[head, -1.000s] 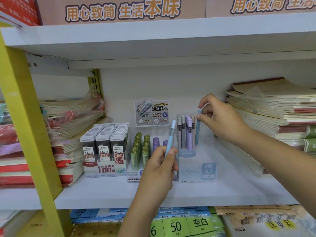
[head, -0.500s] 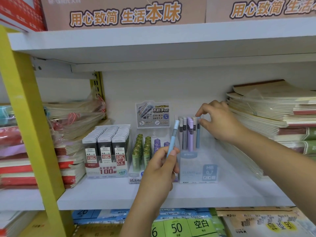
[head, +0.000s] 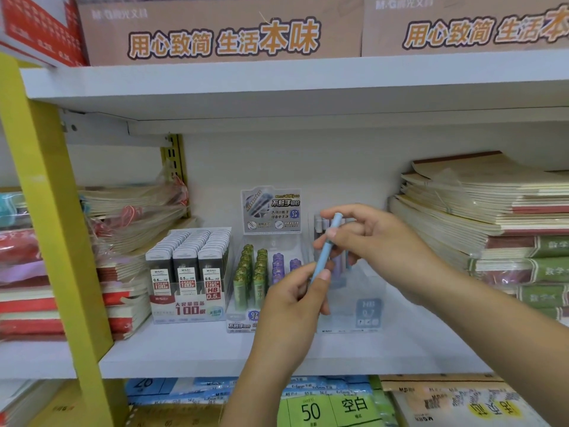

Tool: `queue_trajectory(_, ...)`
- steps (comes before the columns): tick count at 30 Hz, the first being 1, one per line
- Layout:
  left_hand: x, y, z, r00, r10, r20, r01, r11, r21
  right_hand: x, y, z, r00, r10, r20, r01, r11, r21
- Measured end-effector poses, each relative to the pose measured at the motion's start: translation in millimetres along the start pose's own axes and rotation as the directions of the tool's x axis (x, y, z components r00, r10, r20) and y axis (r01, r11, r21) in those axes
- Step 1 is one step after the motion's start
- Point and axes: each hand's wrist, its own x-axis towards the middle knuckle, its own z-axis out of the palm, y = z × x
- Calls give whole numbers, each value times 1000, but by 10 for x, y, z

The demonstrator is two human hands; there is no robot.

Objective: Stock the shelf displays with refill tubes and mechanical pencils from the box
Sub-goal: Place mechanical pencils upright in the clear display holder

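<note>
A light-blue mechanical pencil (head: 324,251) is held by both hands in front of the middle shelf (head: 184,349). Its lower end is pinched between the thumb and curled fingers of the left hand (head: 292,306). Its upper part is pinched between the thumb and forefinger of the right hand (head: 378,241), whose other fingers are loosely curled. The pencil is tilted, its top leaning to the right, and is held above the shelf board, just in front of the clear pencil display (head: 368,309). Grey and lilac pencils are seen standing upright in that display, behind the hands. Just to its left, green and purple refill tubes (head: 255,272) are ranged in a clear stand. Further left, a box of black-and-white lead cases (head: 187,266) is set. Stacks of notebooks (head: 492,211) are piled at the shelf's right end.
</note>
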Motion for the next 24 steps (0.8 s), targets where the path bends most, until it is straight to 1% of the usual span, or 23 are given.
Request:
queue_trajectory(1, 2, 2, 22, 999, 35, -33, -34, 999, 30, 15, -11, -20, 999, -10, -45, 11, 1000, 26)
queue_trajectory(2, 5, -4, 34, 993, 89, -80, -83, 993, 82, 36, -21, -62, 990, -43, -133, 49, 998, 42)
queue_trajectory(3, 11, -14, 37, 978, 160, -134, -137, 976, 170, 57, -38, -125, 965, -94, -246, 106, 994, 38)
queue_trajectory(4, 12, -19, 31, 950, 252, -182, -190, 935, 301, 78, -61, -204, 924, -156, -350, 172, 985, 15)
queue_trajectory(5, 11, -15, 20, 911, 359, -206, -239, 863, 445, 103, -74, -284, 881, -223, -416, 231, 972, -33)
queue_trajectory(6, 11, -18, 5, 872, 447, -198, -275, 784, 557, 128, -67, -355, 853, -283, -440, 265, 959, -102)
queue_trajectory(7, 20, -29, -8, 855, 491, -166, -295, 725, 622, 157, -41, -409, 844, -327, -426, 268, 944, -193)
queue_trajectory(8, 27, -51, -18, 861, 495, -118, -307, 690, 655, 188, 1, -444, 854, -351, -384, 241, 921, -305)
queue_trajectory(10, 34, -107, -23, 894, 448, -21, -314, 660, 682, 244, 123, -472, 904, -336, -263, 158, 835, -527)
queue_trajectory(12, 35, -175, -13, 910, 413, 29, -319, 655, 686, 276, 249, -464, 944, -293, -152, 127, 748, -651)
queue_trajectory(14, 42, -223, -4, 900, 435, 34, -338, 645, 685, 293, 350, -460, 962, -259, -88, 128, 710, -693)
queue_trajectory(16, 52, -258, -5, 885, 464, 23, -352, 637, 686, 302, 417, -457, 970, -235, -66, 126, 714, -689)
queue_trajectory(20, 56, -286, -1, 871, 491, 4, -361, 635, 683, 305, 469, -438, 974, -214, -79, 113, 751, -650)
queue_trajectory(24, 57, -302, 10, 855, 518, -10, -377, 635, 674, 353, 484, -440, 970, -228, -81, 122, 751, -649)
